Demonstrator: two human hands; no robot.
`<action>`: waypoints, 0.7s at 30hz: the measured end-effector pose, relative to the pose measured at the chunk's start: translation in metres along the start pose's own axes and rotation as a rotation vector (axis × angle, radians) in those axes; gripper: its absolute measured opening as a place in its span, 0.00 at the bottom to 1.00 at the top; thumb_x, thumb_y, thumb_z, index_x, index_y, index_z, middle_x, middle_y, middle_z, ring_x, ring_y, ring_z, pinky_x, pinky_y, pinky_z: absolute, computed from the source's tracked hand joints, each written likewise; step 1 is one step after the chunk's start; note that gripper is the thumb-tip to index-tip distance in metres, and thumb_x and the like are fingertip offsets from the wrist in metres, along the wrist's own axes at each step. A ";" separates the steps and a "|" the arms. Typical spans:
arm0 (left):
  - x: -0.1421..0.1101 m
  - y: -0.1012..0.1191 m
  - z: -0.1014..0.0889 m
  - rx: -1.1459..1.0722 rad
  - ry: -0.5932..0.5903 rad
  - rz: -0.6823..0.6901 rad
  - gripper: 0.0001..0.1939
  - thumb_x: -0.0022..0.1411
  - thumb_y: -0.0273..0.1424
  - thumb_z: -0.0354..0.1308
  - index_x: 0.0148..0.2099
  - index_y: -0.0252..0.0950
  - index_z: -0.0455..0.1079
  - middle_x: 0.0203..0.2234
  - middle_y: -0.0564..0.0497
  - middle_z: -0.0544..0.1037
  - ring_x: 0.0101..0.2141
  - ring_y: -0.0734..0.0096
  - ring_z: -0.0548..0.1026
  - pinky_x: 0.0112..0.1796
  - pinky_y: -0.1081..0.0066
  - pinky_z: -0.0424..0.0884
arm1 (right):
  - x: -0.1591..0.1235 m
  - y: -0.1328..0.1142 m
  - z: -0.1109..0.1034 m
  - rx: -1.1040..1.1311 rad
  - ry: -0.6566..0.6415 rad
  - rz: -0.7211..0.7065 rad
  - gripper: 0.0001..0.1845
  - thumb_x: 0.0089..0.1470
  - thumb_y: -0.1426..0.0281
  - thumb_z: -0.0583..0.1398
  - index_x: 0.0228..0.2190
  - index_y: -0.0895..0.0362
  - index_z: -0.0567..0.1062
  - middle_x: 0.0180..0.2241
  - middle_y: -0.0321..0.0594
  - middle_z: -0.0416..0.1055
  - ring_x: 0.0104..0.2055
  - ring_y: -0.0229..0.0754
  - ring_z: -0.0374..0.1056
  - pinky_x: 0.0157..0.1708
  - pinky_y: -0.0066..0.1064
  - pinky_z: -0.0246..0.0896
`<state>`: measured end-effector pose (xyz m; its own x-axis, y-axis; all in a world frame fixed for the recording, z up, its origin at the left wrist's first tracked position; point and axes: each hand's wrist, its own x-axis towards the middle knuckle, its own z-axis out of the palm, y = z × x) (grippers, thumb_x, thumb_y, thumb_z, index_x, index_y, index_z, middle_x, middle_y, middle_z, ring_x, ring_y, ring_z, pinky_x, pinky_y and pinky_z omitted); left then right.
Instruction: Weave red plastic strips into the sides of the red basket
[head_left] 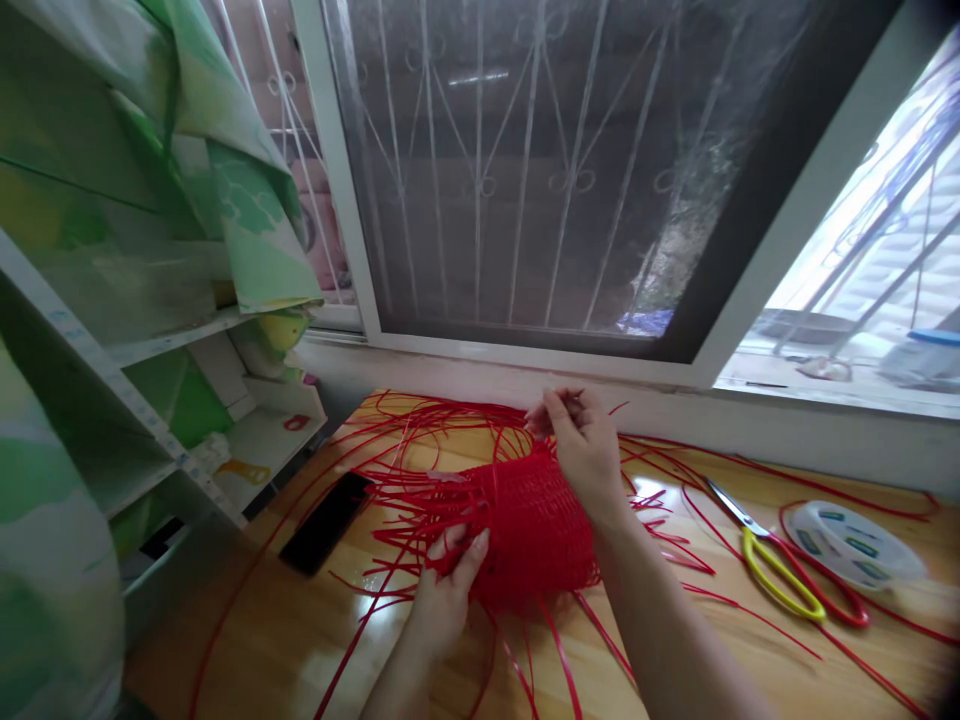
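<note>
A red basket, woven from thin plastic strips, lies on its side above the wooden table, with many loose strip ends fanning out at its left. My left hand grips its open edge, thumb on top and fingers around the weave. Over the basket's upper side, my right hand is raised with its fingers pinched together. Red strip shows just below those fingertips, and a short red end sticks out beyond the knuckles; the exact grip is partly hidden.
Scissors with yellow and red handles lie at the right, beside a round clear plastic container. A black phone rests at the left. Long red strips trail over the wooden table. Shelves and a green curtain flank the barred window.
</note>
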<state>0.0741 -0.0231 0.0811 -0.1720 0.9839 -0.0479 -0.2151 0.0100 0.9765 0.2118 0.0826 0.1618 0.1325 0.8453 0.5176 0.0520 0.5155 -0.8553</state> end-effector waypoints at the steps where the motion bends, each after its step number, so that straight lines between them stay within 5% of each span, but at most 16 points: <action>1: -0.001 0.000 -0.002 0.008 -0.008 0.002 0.21 0.49 0.43 0.61 0.41 0.33 0.73 0.40 0.44 0.76 0.44 0.62 0.72 0.47 0.66 0.66 | -0.002 0.000 0.000 -0.023 -0.042 0.023 0.11 0.53 0.59 0.56 0.30 0.54 0.63 0.22 0.32 0.67 0.23 0.35 0.64 0.25 0.27 0.59; 7: -0.009 -0.007 -0.020 -0.358 -0.079 -0.172 0.26 0.43 0.37 0.67 0.46 0.37 0.72 0.46 0.45 0.73 0.49 0.58 0.68 0.52 0.59 0.61 | -0.035 0.017 0.006 -0.210 -0.310 0.246 0.13 0.49 0.60 0.58 0.33 0.57 0.71 0.30 0.38 0.72 0.33 0.39 0.67 0.36 0.32 0.61; 10: -0.008 -0.005 -0.037 -0.528 -0.366 -0.136 0.25 0.46 0.35 0.65 0.49 0.42 0.71 0.49 0.47 0.71 0.54 0.57 0.64 0.56 0.58 0.54 | -0.045 0.015 0.012 -0.138 -0.403 0.329 0.14 0.48 0.61 0.58 0.34 0.58 0.72 0.30 0.39 0.72 0.33 0.40 0.67 0.37 0.32 0.61; 14: -0.002 0.010 -0.051 -0.601 -0.784 -0.030 0.43 0.34 0.44 0.69 0.54 0.37 0.67 0.55 0.40 0.64 0.57 0.46 0.58 0.55 0.52 0.53 | -0.050 0.009 0.014 -0.190 -0.455 0.316 0.13 0.47 0.62 0.58 0.32 0.58 0.73 0.27 0.36 0.69 0.29 0.38 0.64 0.31 0.29 0.59; 17: 0.000 0.024 -0.045 -0.576 -0.667 -0.177 0.41 0.39 0.55 0.62 0.50 0.31 0.70 0.50 0.35 0.68 0.54 0.45 0.61 0.54 0.51 0.54 | -0.057 0.012 0.016 -0.376 -0.438 0.292 0.17 0.48 0.60 0.58 0.38 0.57 0.74 0.23 0.34 0.66 0.25 0.37 0.61 0.26 0.28 0.54; 21: -0.006 0.037 -0.022 -0.308 -0.414 -0.177 0.33 0.42 0.44 0.66 0.50 0.33 0.70 0.45 0.37 0.72 0.51 0.50 0.66 0.52 0.55 0.59 | -0.066 0.014 0.020 -0.513 -0.515 0.253 0.19 0.50 0.59 0.58 0.41 0.55 0.75 0.25 0.37 0.70 0.26 0.39 0.63 0.26 0.28 0.53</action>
<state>0.0461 -0.0324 0.1129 0.2720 0.9605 -0.0585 -0.4891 0.1904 0.8512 0.1836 0.0368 0.1164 -0.2694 0.9523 0.1432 0.5510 0.2744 -0.7881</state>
